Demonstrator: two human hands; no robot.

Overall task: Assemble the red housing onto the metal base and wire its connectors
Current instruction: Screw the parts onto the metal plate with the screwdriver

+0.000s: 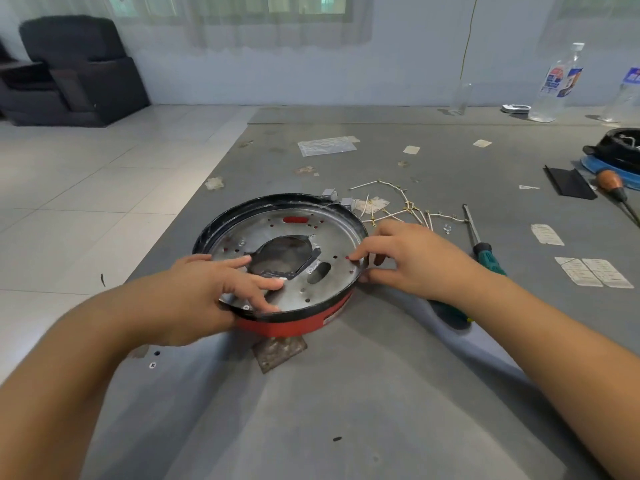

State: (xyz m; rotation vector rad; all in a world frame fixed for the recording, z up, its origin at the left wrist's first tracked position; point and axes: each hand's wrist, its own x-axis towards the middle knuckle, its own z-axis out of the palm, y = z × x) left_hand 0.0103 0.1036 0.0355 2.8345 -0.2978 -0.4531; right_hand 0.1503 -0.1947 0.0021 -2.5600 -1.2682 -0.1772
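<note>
The round red housing (298,323) lies on the grey table with the silver metal base (332,237) seated inside its black rim. My left hand (221,289) rests on the near left of the base, fingers spread flat across the plate beside its central opening. My right hand (408,258) pinches the right rim of the housing, fingertips on the plate near a red hole and the thumb under the edge. A bundle of white wires with metal connectors (405,209) lies on the table just behind my right hand, next to small grey connector blocks (337,199).
A green-handled screwdriver (485,251) lies under my right forearm. An orange-handled tool (613,188), a black pad (569,183) and a black-and-blue part (616,150) sit at the far right. Plastic bottles (557,84) stand at the back. A loose screw (152,364) lies near left. The table's left edge drops to a tiled floor (86,188).
</note>
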